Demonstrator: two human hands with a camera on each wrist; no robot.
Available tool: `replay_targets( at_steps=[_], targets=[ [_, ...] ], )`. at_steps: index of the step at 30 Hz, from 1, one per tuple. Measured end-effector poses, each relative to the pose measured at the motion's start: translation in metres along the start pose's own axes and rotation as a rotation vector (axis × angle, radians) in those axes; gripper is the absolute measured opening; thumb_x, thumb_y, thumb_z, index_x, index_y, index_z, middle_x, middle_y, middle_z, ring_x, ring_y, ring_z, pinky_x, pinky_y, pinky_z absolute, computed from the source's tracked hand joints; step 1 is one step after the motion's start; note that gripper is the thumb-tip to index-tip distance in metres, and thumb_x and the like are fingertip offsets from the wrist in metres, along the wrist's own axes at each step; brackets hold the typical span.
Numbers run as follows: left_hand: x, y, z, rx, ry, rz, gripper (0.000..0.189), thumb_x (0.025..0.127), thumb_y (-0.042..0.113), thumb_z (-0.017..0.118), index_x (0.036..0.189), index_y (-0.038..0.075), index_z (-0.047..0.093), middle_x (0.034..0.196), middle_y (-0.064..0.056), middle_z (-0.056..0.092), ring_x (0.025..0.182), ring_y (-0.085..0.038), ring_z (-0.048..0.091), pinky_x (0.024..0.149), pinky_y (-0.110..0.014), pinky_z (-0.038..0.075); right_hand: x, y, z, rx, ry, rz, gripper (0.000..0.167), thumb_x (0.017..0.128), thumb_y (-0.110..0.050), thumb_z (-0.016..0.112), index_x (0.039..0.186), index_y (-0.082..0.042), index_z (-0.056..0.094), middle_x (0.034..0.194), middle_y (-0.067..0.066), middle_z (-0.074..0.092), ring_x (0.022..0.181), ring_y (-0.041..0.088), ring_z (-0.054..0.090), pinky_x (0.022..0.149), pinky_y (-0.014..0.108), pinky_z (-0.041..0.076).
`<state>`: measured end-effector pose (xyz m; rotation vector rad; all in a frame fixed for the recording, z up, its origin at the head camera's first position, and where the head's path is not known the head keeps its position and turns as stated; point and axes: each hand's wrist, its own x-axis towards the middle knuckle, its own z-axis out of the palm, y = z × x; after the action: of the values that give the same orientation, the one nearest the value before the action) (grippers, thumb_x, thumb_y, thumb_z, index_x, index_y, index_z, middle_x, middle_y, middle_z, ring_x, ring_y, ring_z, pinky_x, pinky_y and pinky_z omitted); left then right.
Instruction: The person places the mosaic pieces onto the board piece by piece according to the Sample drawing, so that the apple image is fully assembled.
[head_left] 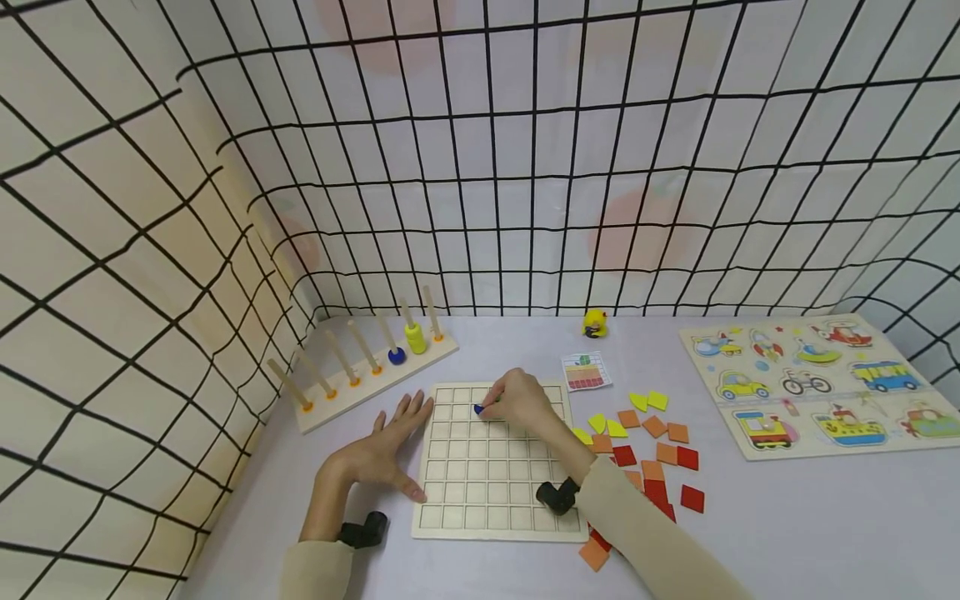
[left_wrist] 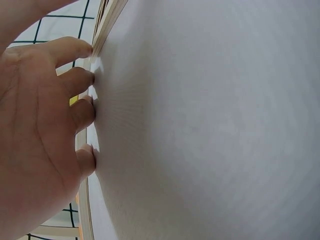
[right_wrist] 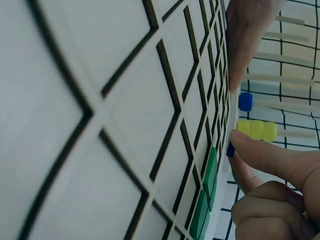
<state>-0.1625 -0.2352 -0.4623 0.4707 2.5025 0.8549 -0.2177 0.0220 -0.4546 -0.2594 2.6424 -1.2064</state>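
Two hands (head_left: 382,450) (head_left: 517,402), pinched blue piece (head_left: 478,409), board (head_left: 487,471)

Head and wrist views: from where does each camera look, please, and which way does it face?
Head: on the head, facing forward and down at the board; left hand, right hand and sleeves show.
Left wrist: worn there, facing the table; left hand shows, palm side.
Right wrist: worn there, facing across the board; right hand shows, left hand beyond.
Head and right wrist share board and both hands.

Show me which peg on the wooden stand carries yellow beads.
The peg second from the right end in the head view: it alone wears yellow beads; its left neighbour wears a blue bead instead.
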Motion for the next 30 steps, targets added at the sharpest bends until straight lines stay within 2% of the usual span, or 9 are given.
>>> replay_targets(
  at_steps=[4, 9, 20, 30],
  targets=[
    [0.0011, -0.0007, 0.0006, 0.005, -0.001, -0.002, 0.141, 0.06, 0.028, 0.1, 0.167, 0.009, 0.01, 0.174, -0.016, -0.008, 0.161, -0.037, -0.014, 0.128, -0.065, -0.011, -0.0001, -0.0019, 0.0043, -0.029, 0.013, -0.021, 0.009, 0.078, -0.011, 0.089, 0.076, -0.007, 0.081, 0.089, 0.008, 0.08, 0.078, 0.017, 0.066, 0.063, 0.024, 0.045],
    [0.0018, -0.0012, 0.0006, 0.013, 0.0, -0.002, 0.141, 0.06, 0.029, 0.1, 0.167, 0.009, 0.01, 0.174, -0.016, -0.007, 0.161, -0.038, -0.014, 0.128, -0.066, -0.011, -0.0004, -0.0026, 0.0064, -0.029, 0.017, -0.028, 0.008, 0.078, -0.009, 0.089, 0.076, -0.007, 0.081, 0.085, 0.007, 0.08, 0.075, 0.016, 0.066, 0.061, 0.024, 0.045],
    [0.001, -0.0003, 0.0004, 0.013, -0.002, -0.006, 0.141, 0.06, 0.029, 0.1, 0.167, 0.009, 0.01, 0.174, -0.016, -0.008, 0.161, -0.037, -0.014, 0.128, -0.066, -0.011, -0.0016, -0.0032, 0.0088, -0.053, 0.017, 0.004, 0.009, 0.078, -0.011, 0.089, 0.076, -0.009, 0.081, 0.087, 0.006, 0.08, 0.078, 0.018, 0.067, 0.063, 0.027, 0.049],
    [0.0, 0.0011, -0.0004, 0.008, -0.001, -0.002, 0.141, 0.061, 0.029, 0.1, 0.167, 0.008, 0.009, 0.174, -0.017, -0.008, 0.161, -0.038, -0.014, 0.127, -0.067, -0.011, -0.0024, -0.0027, 0.0087, -0.044, 0.019, -0.006, 0.01, 0.076, -0.01, 0.09, 0.075, -0.01, 0.08, 0.079, 0.003, 0.077, 0.073, 0.015, 0.063, 0.061, 0.025, 0.046]
  ],
)
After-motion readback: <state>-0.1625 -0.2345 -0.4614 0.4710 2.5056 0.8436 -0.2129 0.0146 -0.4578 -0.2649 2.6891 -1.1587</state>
